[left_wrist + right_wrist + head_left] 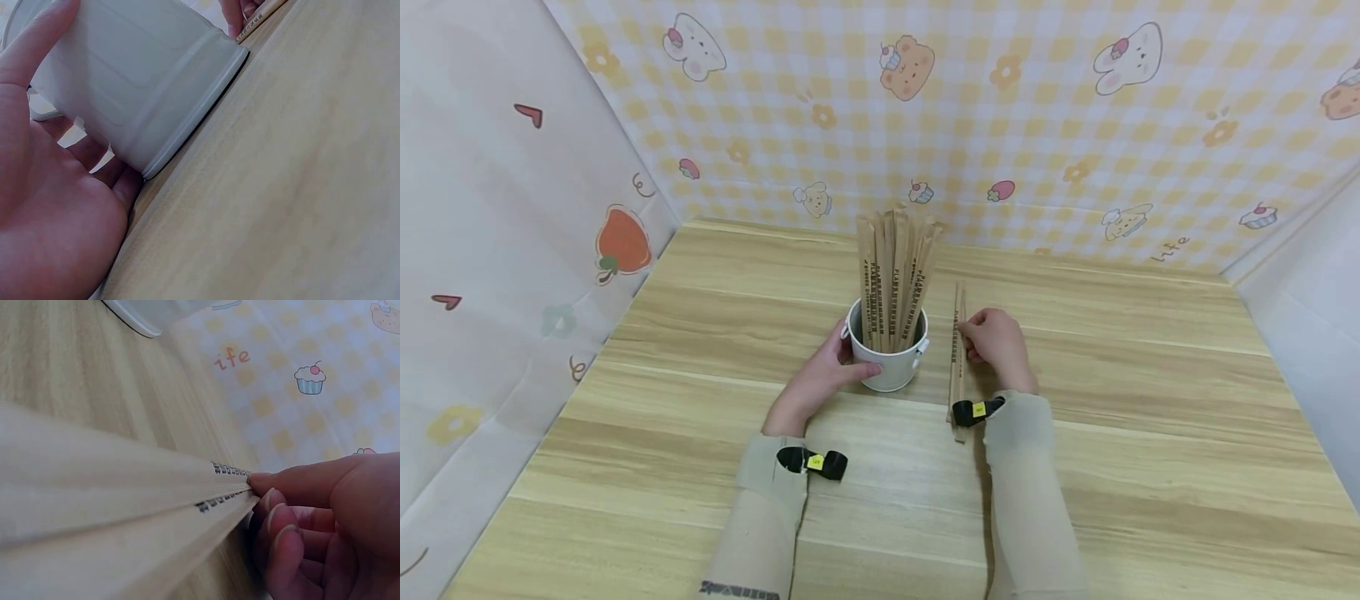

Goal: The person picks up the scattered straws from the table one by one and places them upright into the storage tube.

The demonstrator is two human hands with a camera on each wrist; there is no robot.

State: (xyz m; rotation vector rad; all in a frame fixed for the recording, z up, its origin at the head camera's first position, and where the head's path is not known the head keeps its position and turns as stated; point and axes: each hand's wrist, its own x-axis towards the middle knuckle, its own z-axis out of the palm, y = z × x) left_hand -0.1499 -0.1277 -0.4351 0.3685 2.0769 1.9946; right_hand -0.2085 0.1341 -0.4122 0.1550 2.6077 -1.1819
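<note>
A small white metal bucket point(891, 375) stands upright on the wooden table, with several brown paper-wrapped straws point(891, 283) leaning in it, their tops fanned out. My left hand point(823, 371) holds the bucket from the left, thumb across its front and fingers around the far side, as the left wrist view shows on the bucket wall point(144, 81). To the right of the bucket, my right hand point(1000, 342) pinches a few more wrapped straws point(957, 375) between thumb and fingertips. Dark print runs along these straws point(125, 519) in the right wrist view.
Behind the table point(1150, 383) hangs a yellow checked cloth point(1037, 125) with cartoon prints. A white printed sheet point(512, 250) covers the left side, and a plain pale one point(1315, 317) the right. Each wrist carries a black strap with a yellow tag.
</note>
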